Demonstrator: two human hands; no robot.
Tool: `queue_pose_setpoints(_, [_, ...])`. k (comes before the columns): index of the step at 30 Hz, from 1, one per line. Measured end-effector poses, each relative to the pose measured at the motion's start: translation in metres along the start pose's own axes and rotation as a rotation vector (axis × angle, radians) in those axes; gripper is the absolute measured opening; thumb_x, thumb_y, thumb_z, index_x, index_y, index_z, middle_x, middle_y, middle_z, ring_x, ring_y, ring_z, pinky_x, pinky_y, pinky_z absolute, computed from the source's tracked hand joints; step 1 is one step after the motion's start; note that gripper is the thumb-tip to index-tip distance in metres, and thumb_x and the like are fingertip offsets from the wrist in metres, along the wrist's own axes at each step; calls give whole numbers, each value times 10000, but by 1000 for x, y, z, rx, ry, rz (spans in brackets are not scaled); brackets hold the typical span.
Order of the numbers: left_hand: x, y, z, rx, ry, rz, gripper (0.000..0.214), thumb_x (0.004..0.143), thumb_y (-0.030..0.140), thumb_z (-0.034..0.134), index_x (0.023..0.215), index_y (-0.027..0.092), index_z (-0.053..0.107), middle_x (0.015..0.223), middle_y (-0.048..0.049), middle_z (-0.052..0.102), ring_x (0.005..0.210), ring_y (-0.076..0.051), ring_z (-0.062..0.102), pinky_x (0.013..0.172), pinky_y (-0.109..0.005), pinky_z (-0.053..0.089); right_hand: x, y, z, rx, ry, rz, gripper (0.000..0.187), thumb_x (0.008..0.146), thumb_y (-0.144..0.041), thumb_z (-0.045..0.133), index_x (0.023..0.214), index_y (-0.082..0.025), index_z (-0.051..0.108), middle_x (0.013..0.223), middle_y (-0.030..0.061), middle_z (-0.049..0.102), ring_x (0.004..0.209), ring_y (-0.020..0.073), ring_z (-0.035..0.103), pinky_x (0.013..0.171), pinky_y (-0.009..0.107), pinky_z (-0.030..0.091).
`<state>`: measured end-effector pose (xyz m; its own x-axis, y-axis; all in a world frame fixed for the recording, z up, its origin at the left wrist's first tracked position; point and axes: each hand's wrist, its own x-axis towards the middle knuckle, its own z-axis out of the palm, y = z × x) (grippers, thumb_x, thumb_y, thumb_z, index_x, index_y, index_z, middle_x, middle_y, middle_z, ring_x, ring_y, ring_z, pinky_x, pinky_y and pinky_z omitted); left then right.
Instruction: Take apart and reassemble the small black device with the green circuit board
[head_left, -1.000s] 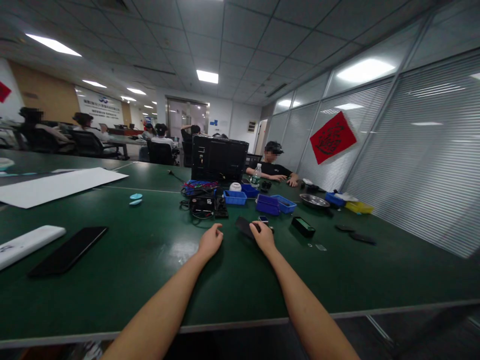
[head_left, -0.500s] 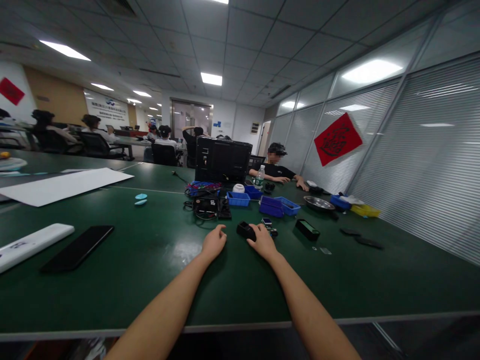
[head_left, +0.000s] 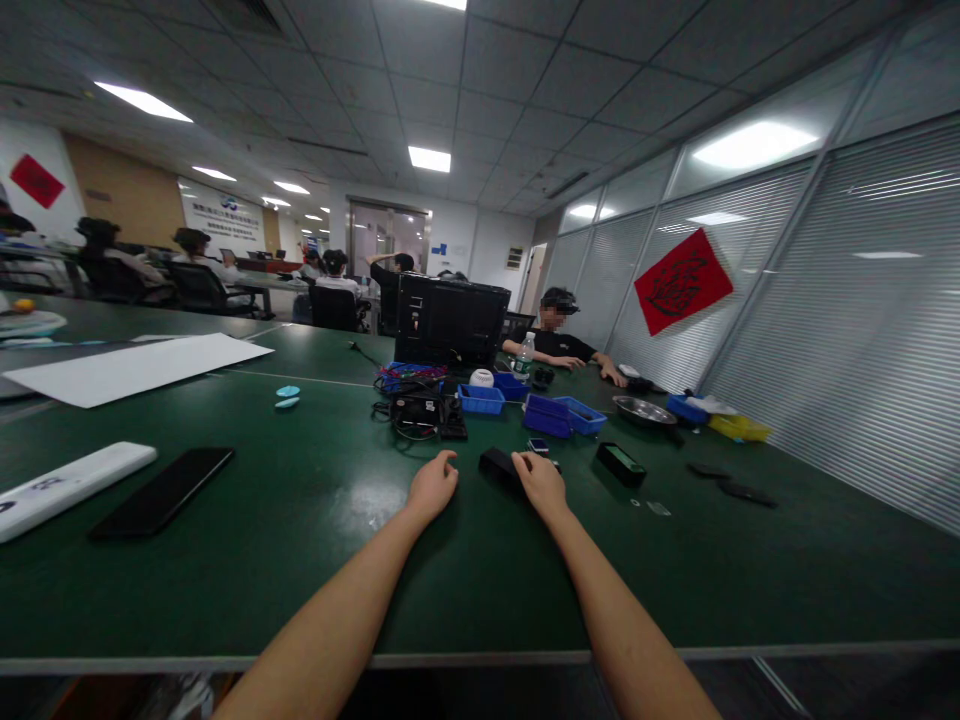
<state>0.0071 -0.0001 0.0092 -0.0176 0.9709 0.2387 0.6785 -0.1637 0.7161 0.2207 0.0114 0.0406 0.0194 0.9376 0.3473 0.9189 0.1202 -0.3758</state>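
Right now the black case (head_left: pixel 496 463) is in the near middle of the bench (head_left: pixel 480 590), at the fingers of the right hand (head_left: pixel 541 484). It is dark and matt, with no bright mark or label that shows, and its shape is boxy and longer than wide. The long side slants from far left to near right, and the near right end goes out of sight behind the fingers. A slightly paler upper face catches a little light, while the side below it is almost pure black. Whether it touches the bench or is lifted a little, I cannot tell.

The right hand is clamped on that near right end, thumb towards the left. The left hand (head_left: pixel 433 484) is to the left, well apart from the right one and just short of the case, loosely curled with nothing visible in it; its fingertips are hidden, so how tightly they close cannot be told.

Just beyond the right hand is a small device (head_left: pixel 538 446) with a pale frame and a dark face, partly covered. Farther right is a black box (head_left: pixel 621 464) with a green inside. On the far side are a blue tray (head_left: pixel 481 401) and a tangle of black electronics (head_left: pixel 417 412).
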Motion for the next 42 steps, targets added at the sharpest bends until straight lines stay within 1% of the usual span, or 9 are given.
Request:
queue_pose_setpoints(5, [1, -2, 1, 0, -2, 21, 345, 772, 222, 451, 1115, 230, 495, 861, -6, 633, 751, -119, 571, 643, -201, 381, -5, -5, 4, -30, 27, -235, 423, 714, -442, 567, 1073, -218, 578, 1052, 69, 562, 995, 219, 489, 876, 311, 354])
queue_pose_setpoints(11, [0, -2, 0, 10, -11, 13, 347, 774, 223, 448, 1119, 229, 495, 870, -9, 631, 768, -126, 572, 662, -210, 387, -1, 0, 6, 87, 10, -118, 246, 778, -323, 468, 892, -192, 642, 907, 50, 619, 839, 170, 560, 749, 245, 390])
queue_pose_setpoints(15, [0, -2, 0, 8, 0, 23, 350, 772, 214, 450, 1119, 227, 497, 888, -11, 626, 794, -130, 569, 694, -218, 400, 0, 0, 4, 92, -48, -29, 374, 823, -385, 378, 619, -188, 621, 638, 25, 617, 620, 152, 548, 575, 228, 350])
queue_pose_setpoints(19, [-6, 6, -3, 33, 54, 158, 336, 763, 203, 467, 1095, 205, 517, 1040, -44, 571, 933, -149, 536, 813, -251, 400, -2, -4, 7, 83, -75, -44, 410, 826, -399, 376, 536, -183, 568, 568, 12, 586, 540, 126, 505, 504, 218, 283])
queue_pose_setpoints(24, [-23, 26, -7, 84, 25, 472, 378, 770, 232, 490, 1149, 236, 501, 1220, -29, 479, 1098, -170, 437, 967, -313, 319, 1, 3, -3, 110, 152, 22, 360, 834, -393, 355, 684, -190, 611, 675, 14, 612, 610, 128, 517, 543, 218, 297])
queue_pose_setpoints(28, [-35, 38, -3, 161, -93, 593, 456, 778, 298, 496, 1230, 270, 440, 1269, -9, 457, 1096, -185, 433, 971, -352, 314, 6, 21, -14, 45, 327, 159, 291, 823, -355, 371, 860, -197, 613, 868, 43, 602, 775, 161, 524, 613, 232, 332])
queue_pose_setpoints(30, [-38, 39, 0, 195, -133, 607, 476, 772, 314, 506, 1241, 283, 429, 1290, -4, 441, 1105, -196, 428, 979, -371, 303, 8, 29, -13, -37, 324, 187, 288, 801, -374, 422, 932, -192, 603, 941, 77, 572, 866, 194, 504, 667, 253, 348])
queue_pose_setpoints(35, [-37, 35, 5, 216, -159, 600, 470, 765, 302, 514, 1230, 288, 443, 1318, 1, 411, 1117, -201, 419, 984, -375, 298, 13, 41, 2, -175, 157, 228, 398, 717, -363, 559, 1066, -173, 566, 998, 128, 528, 931, 248, 485, 757, 308, 363])
queue_pose_setpoints(42, [-37, 37, 2, 196, -154, 581, 465, 755, 279, 518, 1217, 277, 466, 1302, -2, 430, 1082, -197, 430, 958, -359, 321, 24, 61, 4, -30, 109, 331, 297, 765, -338, 479, 974, -168, 605, 935, 110, 587, 861, 218, 552, 728, 291, 393])
